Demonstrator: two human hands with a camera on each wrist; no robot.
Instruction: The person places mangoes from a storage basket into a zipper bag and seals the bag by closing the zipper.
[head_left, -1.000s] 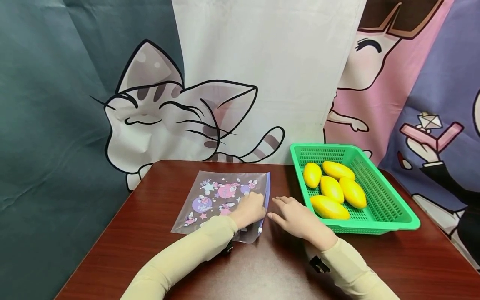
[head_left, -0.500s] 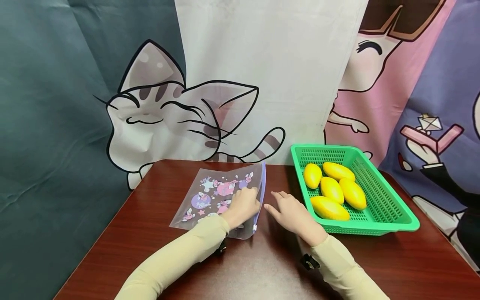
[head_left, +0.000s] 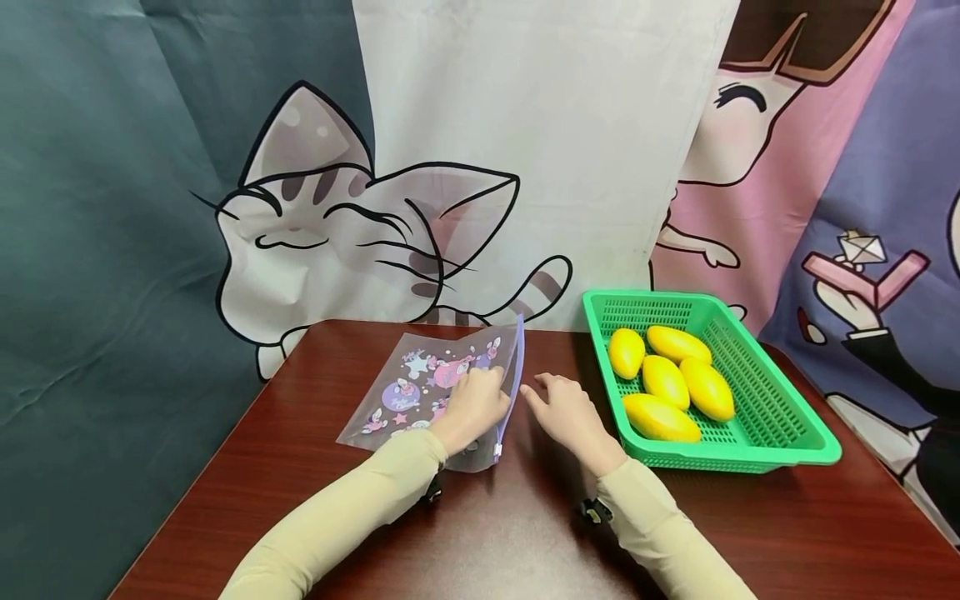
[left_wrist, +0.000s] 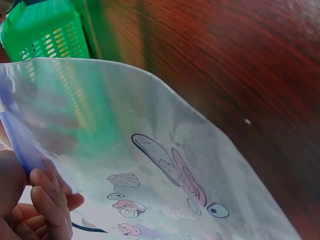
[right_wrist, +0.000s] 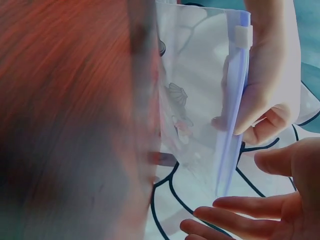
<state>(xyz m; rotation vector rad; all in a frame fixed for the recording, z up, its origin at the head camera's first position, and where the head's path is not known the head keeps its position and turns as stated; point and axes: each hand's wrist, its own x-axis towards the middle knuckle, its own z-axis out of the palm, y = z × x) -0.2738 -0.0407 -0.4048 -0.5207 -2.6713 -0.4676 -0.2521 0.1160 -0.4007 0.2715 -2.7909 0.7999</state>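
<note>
A clear zip bag (head_left: 402,398) printed with pink and purple cartoon figures lies partly on the table, its purple zip edge (head_left: 519,354) lifted. My left hand (head_left: 472,408) pinches the bag near the middle of that edge, thumb and fingers on either side of the plastic in the right wrist view. At the near end of the zip sits a white slider (right_wrist: 243,36). My right hand (head_left: 572,421) is just right of the zip edge, holding nothing. Its fingers (right_wrist: 250,207) are extended and spread from the thumb, close to the zip's far end.
A green plastic basket (head_left: 798,417) with several yellow mangoes (head_left: 663,382) stands to the right of my right hand. The dark red-brown table (head_left: 495,542) ends at a cloth backdrop (head_left: 525,125) with cartoon prints.
My left hand has moved left and pulled the bag's zip edge up off the table. The right hand has followed to the left, staying beside the zip. The basket stays put.
</note>
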